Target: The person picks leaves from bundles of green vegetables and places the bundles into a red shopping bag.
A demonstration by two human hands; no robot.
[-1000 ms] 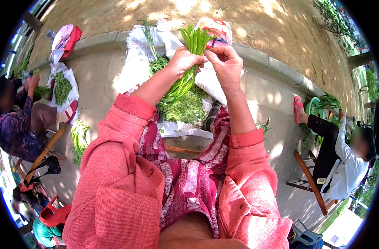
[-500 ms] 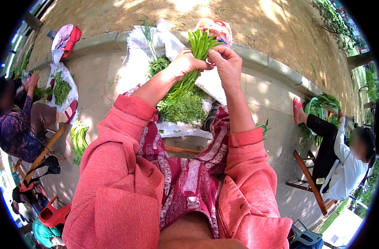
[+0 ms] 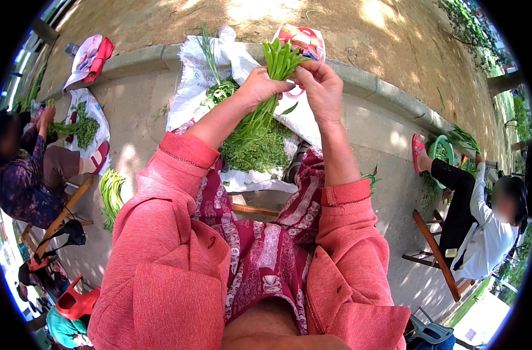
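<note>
My left hand is closed round a bunch of long green leafy stalks. The pale thick ends point up and away from me, while the thinner leafy ends hang below my wrist. Beside the top of the bunch, my right hand is closed in a pinch at the tip of one stalk on its edge. A single loose leaf shows between my hands, below the fingers. Under the bunch, a heap of trimmed small greens lies on white woven sacking between my feet.
A red-and-white bag stands by the stone kerb. Long green stalks lie on the paving to my left. Seated people work with greens on both sides, one near a green basin. A red plastic stool stands behind left.
My right hand has shifted slightly right and down beside the bunch. A loose leaf now shows below it. My left hand keeps its hold with hardly any movement.
</note>
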